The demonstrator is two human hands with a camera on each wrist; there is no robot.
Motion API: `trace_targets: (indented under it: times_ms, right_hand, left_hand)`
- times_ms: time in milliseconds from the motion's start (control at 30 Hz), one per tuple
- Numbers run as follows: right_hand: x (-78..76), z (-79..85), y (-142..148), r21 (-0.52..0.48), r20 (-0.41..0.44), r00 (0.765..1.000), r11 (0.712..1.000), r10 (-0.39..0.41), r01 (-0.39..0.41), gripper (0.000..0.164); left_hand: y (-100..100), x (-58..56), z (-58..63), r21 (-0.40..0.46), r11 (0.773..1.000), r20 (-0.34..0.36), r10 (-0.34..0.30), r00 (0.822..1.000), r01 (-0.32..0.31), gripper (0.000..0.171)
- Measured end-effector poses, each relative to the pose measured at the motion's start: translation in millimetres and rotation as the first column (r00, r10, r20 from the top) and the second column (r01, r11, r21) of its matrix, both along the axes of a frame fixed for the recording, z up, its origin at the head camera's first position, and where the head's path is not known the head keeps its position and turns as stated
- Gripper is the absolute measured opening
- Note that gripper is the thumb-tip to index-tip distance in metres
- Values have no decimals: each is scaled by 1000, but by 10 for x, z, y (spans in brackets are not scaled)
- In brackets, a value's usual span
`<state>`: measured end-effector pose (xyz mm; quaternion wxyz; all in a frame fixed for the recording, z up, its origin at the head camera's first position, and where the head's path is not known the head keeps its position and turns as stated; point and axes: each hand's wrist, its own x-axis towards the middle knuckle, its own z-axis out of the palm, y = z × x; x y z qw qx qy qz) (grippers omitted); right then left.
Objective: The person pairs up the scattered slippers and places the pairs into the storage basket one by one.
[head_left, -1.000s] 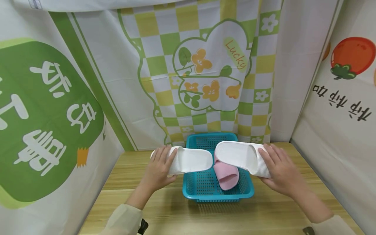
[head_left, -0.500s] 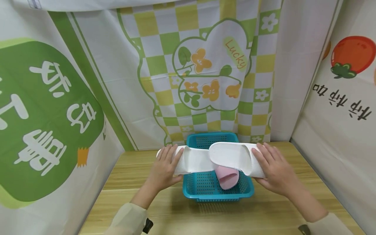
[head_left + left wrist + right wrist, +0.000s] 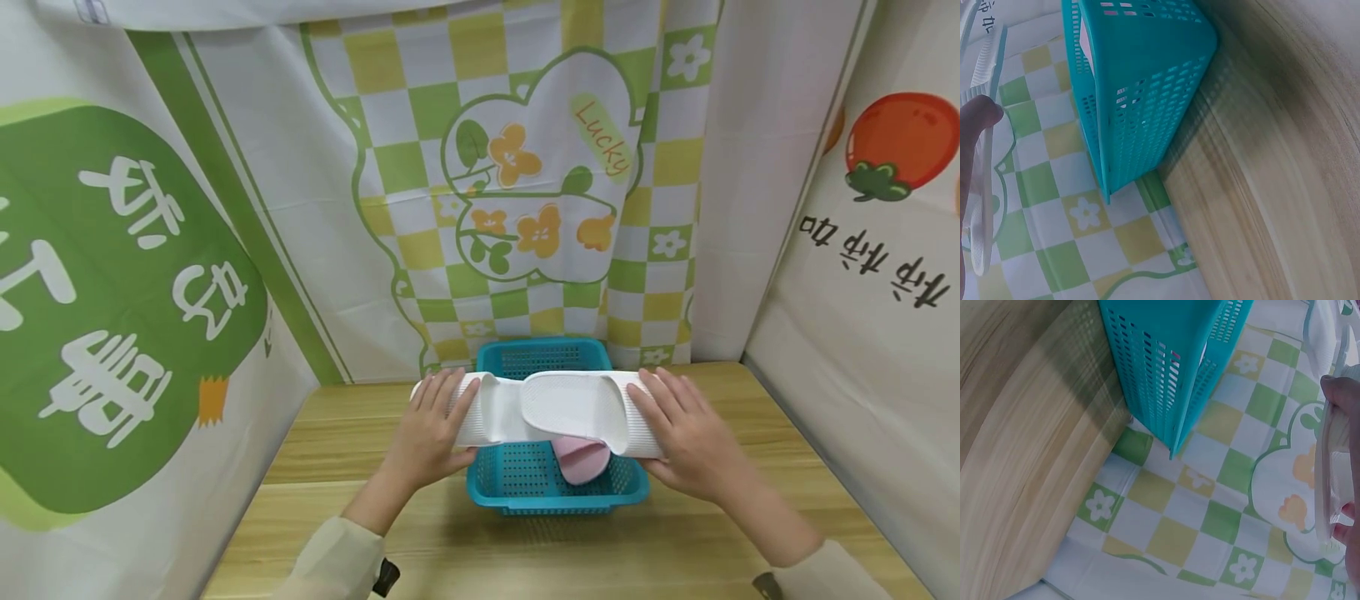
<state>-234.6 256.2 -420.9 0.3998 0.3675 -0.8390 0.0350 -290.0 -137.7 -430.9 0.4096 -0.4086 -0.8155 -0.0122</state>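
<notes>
My left hand (image 3: 431,429) grips a white slipper (image 3: 504,408) by its ribbed strap, with the thumb below and the fingers over the top. In my right hand (image 3: 693,433) is a second white slipper (image 3: 573,404), also held at the strap. Both slippers lie sideways above the blue basket (image 3: 525,502), and the right one's sole end overlaps the left one's in the head view. Beneath them a pink slipper (image 3: 581,461) rests in the basket, partly hidden by the white pair. Each wrist view catches a thumb on its slipper's edge.
The basket (image 3: 1147,94) stands on a wood-grain table (image 3: 420,542) against a checkered cloth (image 3: 420,167). Printed cloth walls (image 3: 112,292) rise on the left and right. A tabletop strip shows on both sides of the basket.
Both hands have moved inward with their white slippers. The slippers were apart in view one second ago and now overlap, covering more of the pink slipper.
</notes>
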Motion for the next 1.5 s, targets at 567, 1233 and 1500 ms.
trace_targets:
  times_ms: [567, 1233, 1500]
  right_hand:
    - [4, -34, -140, 23, 79, 997, 1000, 10, -12, 78]
    - [-9, -39, -297, 55, 55, 998, 998, 24, -27, 94]
    - [-23, -45, -350, 42, 39, 998, 998, 43, -45, 74]
  left_hand:
    - [116, 60, 27, -1, 1000, -47, -25, 999, 25, 102]
    - [232, 127, 44, 13, 998, -36, -58, 998, 58, 99]
    - [272, 150, 53, 6, 999, -33, -49, 998, 49, 101]
